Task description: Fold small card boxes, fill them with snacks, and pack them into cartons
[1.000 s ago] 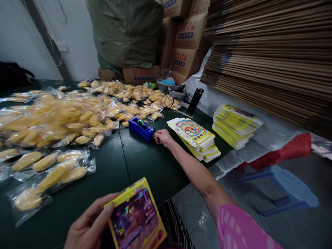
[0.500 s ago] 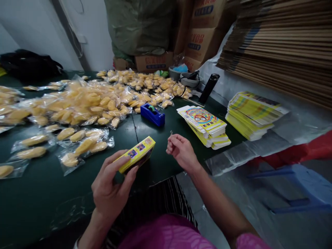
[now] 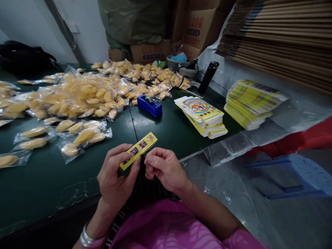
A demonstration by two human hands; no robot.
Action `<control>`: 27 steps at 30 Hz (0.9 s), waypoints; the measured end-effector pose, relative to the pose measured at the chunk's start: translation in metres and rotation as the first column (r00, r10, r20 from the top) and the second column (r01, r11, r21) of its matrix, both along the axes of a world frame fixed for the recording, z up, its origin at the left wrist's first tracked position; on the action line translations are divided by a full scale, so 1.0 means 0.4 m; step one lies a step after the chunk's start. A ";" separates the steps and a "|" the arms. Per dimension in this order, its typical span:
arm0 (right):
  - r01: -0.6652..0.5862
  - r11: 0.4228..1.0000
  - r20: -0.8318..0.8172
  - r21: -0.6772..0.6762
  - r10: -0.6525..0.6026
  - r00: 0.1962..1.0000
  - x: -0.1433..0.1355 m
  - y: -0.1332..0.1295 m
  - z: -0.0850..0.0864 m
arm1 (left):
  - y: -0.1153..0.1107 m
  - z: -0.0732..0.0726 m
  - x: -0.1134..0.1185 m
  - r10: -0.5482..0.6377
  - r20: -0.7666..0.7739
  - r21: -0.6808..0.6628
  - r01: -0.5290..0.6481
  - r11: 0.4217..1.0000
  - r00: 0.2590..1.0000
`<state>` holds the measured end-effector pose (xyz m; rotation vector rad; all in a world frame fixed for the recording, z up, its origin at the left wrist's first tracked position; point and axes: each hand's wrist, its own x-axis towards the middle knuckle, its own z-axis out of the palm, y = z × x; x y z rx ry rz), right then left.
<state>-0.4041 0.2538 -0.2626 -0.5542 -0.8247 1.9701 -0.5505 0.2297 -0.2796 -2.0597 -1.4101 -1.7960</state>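
A small yellow box point(image 3: 138, 150) with printed pictures is gripped between the thumb and fingers of my left hand point(image 3: 116, 173). Its narrow printed side faces up. My right hand point(image 3: 164, 168) is at the box's right edge, thumb and fingers pinched together. In the earlier frame a small clear piece, like tape, shows at those fingertips; now it is hard to make out. Beyond the box, a blue tape dispenser point(image 3: 149, 105) stands on the dark green table point(image 3: 116, 138).
Wrapped yellow pieces point(image 3: 85, 93) are heaped at the left and back. Flat printed boxes lie in a near stack point(image 3: 202, 112) and a farther stack point(image 3: 252, 103) at the right. A black cylinder point(image 3: 208, 79) stands behind them. A blue stool point(image 3: 306, 173) is below right.
My right hand has come left and down to the box. The box has turned in my left hand, so its narrow side shows more. The view has shifted slightly.
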 end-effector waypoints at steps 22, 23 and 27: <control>0.056 0.979 0.004 -0.197 -0.056 0.998 -0.029 -0.004 -0.014 | -0.018 0.003 0.018 -0.059 -0.011 0.006 0.059 0.998 0.998; 0.064 0.978 -0.007 -0.199 -0.067 0.998 -0.035 -0.003 -0.019 | -0.019 -0.001 0.016 -0.062 0.023 -0.016 0.063 0.998 0.998; 0.119 0.972 0.005 -0.204 -0.120 0.993 -0.061 0.001 -0.048 | -0.025 -0.001 0.008 -0.083 0.145 -0.068 0.094 0.993 0.986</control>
